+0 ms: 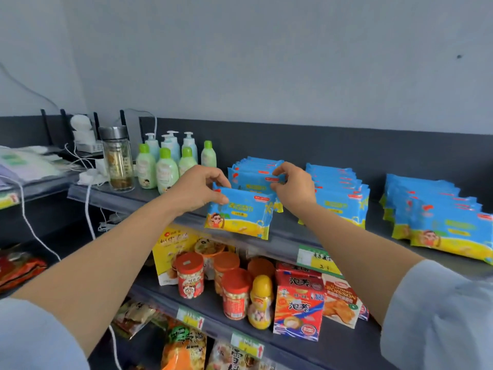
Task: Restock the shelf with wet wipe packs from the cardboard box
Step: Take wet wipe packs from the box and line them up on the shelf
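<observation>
Right now, the curled fingers and thumb of the left hand (198, 188) pinch the top left corner of a wet wipe pack (240, 216), which stands tilted at the front lip of the top shelf (288, 231). The right hand (293, 189), fingers curled too, pinches the top edge of the row of packs (253, 173) just behind it. A second stack (338, 196) sits to the right, and lotion bottles (165, 169) stand to the left.

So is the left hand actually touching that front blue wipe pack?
Touching. The head view shows the left hand pinching the top left corner of the front pack between thumb and fingers; the right hand pinches the pack behind.
</observation>
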`<state>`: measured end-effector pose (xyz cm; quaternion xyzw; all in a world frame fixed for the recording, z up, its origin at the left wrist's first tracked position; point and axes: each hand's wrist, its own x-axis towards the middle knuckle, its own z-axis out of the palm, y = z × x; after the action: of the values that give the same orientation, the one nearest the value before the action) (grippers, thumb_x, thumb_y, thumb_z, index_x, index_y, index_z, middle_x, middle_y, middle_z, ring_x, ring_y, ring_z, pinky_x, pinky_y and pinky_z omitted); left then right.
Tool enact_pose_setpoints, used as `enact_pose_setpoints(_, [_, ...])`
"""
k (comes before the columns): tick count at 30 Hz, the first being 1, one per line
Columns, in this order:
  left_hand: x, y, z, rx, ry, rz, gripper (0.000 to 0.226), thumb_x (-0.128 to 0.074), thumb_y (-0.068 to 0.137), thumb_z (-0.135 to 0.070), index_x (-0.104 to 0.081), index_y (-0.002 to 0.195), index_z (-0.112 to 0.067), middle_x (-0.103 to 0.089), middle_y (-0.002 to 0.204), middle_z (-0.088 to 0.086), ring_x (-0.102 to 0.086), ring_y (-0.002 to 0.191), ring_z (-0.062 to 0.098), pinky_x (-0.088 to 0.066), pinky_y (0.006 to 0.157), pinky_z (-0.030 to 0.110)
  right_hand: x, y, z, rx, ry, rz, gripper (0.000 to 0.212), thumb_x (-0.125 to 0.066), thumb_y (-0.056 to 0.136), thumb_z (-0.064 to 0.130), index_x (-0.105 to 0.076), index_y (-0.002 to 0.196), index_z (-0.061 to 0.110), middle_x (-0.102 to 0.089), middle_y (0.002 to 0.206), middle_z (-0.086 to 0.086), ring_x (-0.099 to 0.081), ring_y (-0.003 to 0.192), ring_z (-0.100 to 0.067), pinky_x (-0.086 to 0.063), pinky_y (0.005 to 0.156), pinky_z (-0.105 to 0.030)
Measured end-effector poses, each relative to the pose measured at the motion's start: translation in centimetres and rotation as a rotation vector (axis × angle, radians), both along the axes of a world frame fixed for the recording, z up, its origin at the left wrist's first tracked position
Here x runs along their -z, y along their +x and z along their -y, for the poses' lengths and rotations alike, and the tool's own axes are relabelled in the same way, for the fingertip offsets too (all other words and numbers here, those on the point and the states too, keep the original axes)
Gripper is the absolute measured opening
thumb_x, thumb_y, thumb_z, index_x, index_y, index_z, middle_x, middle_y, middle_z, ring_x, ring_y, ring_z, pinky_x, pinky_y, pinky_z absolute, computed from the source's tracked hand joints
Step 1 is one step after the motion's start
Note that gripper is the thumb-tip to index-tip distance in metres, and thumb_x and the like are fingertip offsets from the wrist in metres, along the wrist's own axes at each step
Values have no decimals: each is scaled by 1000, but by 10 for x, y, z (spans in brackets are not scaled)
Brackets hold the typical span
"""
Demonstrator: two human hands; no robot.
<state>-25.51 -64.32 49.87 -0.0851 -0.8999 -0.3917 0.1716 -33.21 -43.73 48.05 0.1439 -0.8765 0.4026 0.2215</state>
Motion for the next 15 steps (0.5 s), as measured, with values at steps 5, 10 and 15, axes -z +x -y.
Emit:
enact_pose_setpoints(5, [-4, -37, 24, 42, -3, 13, 29, -80, 69, 2, -65, 74, -22, -65, 83, -4, -63, 85, 26, -54, 84, 45, 5, -36, 19, 53, -23, 56, 19, -64, 88, 9, -63, 104, 19, -57, 93, -1, -48, 58, -9, -41, 50, -23])
enact_pose_setpoints(10, [-3, -75, 40, 91, 39, 34, 29, -79, 70, 3, -65, 75, -22, -63, 78, -6, -57, 77, 18, -52, 83, 44, 9, -62, 32, 109, 15, 84, 26, -57, 89, -1, -64, 106, 17, -53, 97, 0, -51, 69, -15, -47, 64, -28])
enact_pose_setpoints(15, [3, -108, 46, 114, -5, 23, 28, -79, 71, 1, -65, 76, -23, -64, 82, -6, -60, 80, 19, -54, 81, 42, 11, -84, 36, 151, 12, 79, 23, -66, 86, 8, -63, 107, 18, -56, 97, 0, -52, 73, -14, -42, 65, -25])
